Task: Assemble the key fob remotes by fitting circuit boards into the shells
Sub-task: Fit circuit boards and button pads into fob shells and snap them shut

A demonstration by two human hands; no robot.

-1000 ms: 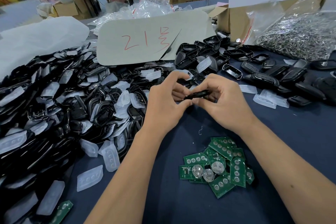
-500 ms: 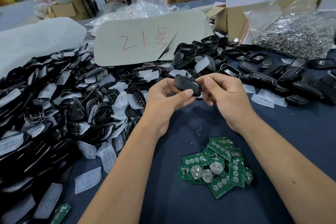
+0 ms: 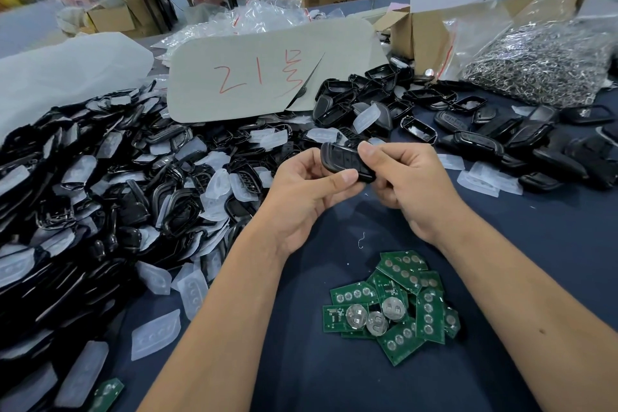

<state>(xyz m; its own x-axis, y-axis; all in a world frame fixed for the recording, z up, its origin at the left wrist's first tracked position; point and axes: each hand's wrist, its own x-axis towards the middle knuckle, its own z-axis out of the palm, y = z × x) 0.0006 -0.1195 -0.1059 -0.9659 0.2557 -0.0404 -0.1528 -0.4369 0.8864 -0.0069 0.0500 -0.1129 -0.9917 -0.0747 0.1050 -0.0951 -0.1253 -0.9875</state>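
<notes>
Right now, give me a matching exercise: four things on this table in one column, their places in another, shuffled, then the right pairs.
Things:
1. key fob
2. green circuit boards
3. bag of metal rings
4. grey card with red writing

Places:
A. far right, beside the cardboard box
B. held between left hand and right hand
C. far middle, behind the black shells
D. near, on the blue cloth between the forearms

Pairs: 1-B, 2-D, 3-A, 4-C

Black key fob (image 3: 346,162), green circuit boards (image 3: 394,304), navy table cover (image 3: 501,278), red-marked grey card (image 3: 267,77)
</notes>
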